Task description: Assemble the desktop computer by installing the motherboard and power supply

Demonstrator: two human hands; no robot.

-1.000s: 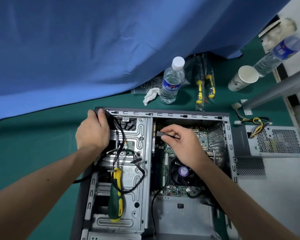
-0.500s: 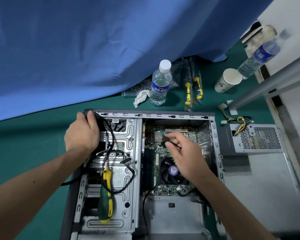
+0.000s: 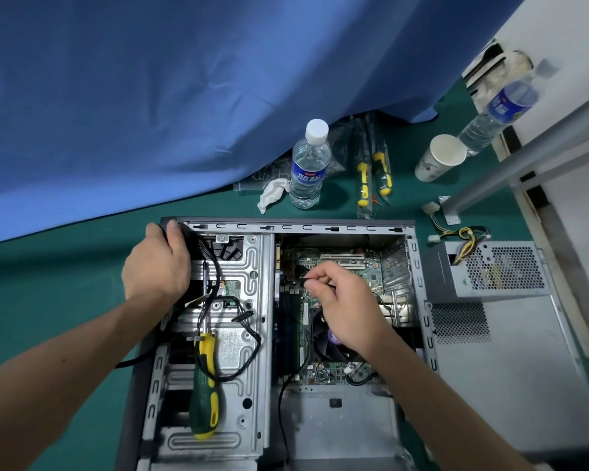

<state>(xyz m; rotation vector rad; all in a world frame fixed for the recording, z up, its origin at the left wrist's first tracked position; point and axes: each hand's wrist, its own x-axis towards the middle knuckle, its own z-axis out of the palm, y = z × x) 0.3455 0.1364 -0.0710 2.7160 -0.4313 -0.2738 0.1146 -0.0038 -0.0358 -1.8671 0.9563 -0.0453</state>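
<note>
— Motherboard (image 3: 340, 266) sits inside the case (image 3: 286, 228), yes? What changed?

— A second ago I held the small black connector (image 3: 303, 279) up by the drive cage (image 3: 242, 300); now my right hand (image 3: 346, 309) has carried it down onto the board's upper area. Cabling looks under way.

— And your fingers?

— Thumb and forefinger pinch the connector, the rest curled, wrist over the fan. My left hand (image 3: 157, 266) still grips the case's far corner, fingers hooked over the rim.

— Power supply (image 3: 490, 270)?

— Outside, just right of the case, not fitted.
</note>
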